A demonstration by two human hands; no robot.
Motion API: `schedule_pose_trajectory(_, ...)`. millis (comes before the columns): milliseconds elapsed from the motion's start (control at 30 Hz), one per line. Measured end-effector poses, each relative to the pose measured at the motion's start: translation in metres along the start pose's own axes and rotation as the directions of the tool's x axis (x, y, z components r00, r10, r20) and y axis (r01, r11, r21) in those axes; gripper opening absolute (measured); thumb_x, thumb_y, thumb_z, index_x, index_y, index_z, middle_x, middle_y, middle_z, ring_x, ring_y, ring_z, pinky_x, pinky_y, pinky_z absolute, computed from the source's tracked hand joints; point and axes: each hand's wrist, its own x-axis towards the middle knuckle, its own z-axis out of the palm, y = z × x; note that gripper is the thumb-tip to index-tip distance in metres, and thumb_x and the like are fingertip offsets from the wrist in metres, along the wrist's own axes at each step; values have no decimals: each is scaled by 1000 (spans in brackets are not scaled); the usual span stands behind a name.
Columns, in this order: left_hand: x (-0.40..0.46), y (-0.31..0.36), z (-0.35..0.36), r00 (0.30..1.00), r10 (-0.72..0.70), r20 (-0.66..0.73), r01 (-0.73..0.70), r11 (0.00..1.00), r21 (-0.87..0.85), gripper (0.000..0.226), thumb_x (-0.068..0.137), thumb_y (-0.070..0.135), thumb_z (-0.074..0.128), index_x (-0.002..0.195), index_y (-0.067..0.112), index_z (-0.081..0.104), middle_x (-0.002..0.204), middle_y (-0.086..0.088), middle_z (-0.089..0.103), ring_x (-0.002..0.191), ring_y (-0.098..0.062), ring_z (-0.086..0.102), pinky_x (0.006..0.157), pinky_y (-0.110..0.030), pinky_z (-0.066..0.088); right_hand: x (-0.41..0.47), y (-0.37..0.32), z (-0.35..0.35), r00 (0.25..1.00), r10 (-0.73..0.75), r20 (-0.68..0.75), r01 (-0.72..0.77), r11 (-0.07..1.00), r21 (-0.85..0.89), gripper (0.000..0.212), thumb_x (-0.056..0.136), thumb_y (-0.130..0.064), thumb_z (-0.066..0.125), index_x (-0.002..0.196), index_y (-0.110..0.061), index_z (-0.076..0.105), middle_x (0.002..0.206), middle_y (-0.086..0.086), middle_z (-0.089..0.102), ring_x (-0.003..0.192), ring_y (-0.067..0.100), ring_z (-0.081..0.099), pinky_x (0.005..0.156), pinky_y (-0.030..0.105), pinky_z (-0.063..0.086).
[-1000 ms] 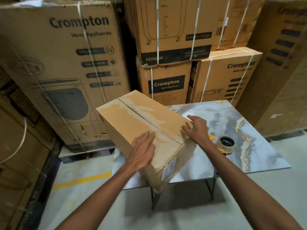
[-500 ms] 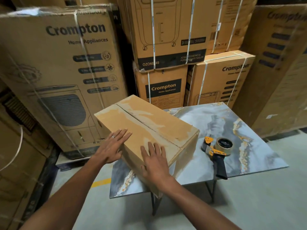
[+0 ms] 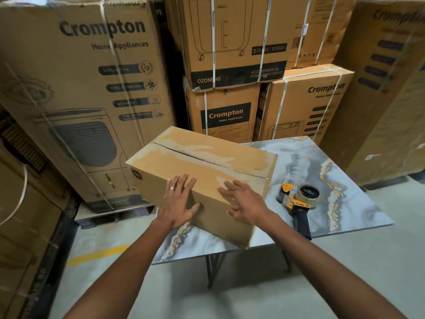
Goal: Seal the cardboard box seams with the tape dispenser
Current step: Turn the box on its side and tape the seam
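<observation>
Both hands (image 3: 178,204) shifted right, flat on box (image 3: 207,171)

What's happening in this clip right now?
A person has both hands flat on a cardboard box on a marble-patterned table. The left hand and right hand press its near side, fingers spread. The top seam looks untaped. The tape dispenser lies untouched on the table to the right of the box. Strapped appliance cartons stand behind.
</observation>
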Motion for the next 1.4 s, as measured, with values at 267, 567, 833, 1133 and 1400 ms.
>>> schedule_pose_trajectory(267, -22, 69, 3, 987, -134, -89, 133, 991, -25, 82, 86, 62, 44, 158, 25, 30, 161, -14, 31, 147, -39, 25, 126, -51, 1, -3, 73, -14, 994, -25, 108, -7, 960, 281, 83, 76, 2, 78, 146, -30, 50, 161, -8, 31, 151, 12, 19, 119, 28, 19)
schedule_pose_trajectory(567, -40, 110, 8, 950, -273, -149, 275, 961, -9, 84, 78, 61, 46, 154, 24, 40, 155, -12, 42, 137, -36, 39, 124, -53, 16, 6, 96, -16, 979, -87, 186, 37, 966, 257, 74, 84, 7, 71, 147, -24, 47, 162, -9, 28, 151, 12, 17, 116, 22, 6)
schedule_pose_trajectory(833, -25, 129, 10, 906, -391, -164, 388, 920, -47, 85, 77, 64, 54, 152, 25, 42, 155, -11, 42, 135, -35, 30, 118, -55, 29, 17, 107, -24, 978, -185, 97, 154, 953, 262, 84, 73, -1, 80, 144, -35, 51, 157, -13, 35, 145, 2, 21, 119, 29, 18)
schedule_pose_trajectory(1133, 32, 150, 2, 979, -201, -17, 201, 979, -25, 82, 87, 63, 9, 158, 29, 31, 165, 0, 28, 148, -32, 25, 124, -53, -1, -34, 127, -6, 859, 96, -504, 200, 841, 502, 53, 72, -1, 71, 119, -23, 73, 126, -8, 68, 122, 7, 59, 105, 23, 44)
schedule_pose_trajectory(1400, 100, 171, 12, 981, -11, 192, 20, 999, -48, 85, 94, 76, 6, 162, 26, 6, 170, 0, -1, 157, -25, -2, 125, -51, -4, -68, 218, 61, 602, 784, -152, -484, 510, 711, 51, 78, -49, 64, 115, -14, 67, 110, 15, 70, 102, 34, 65, 79, 34, 49)
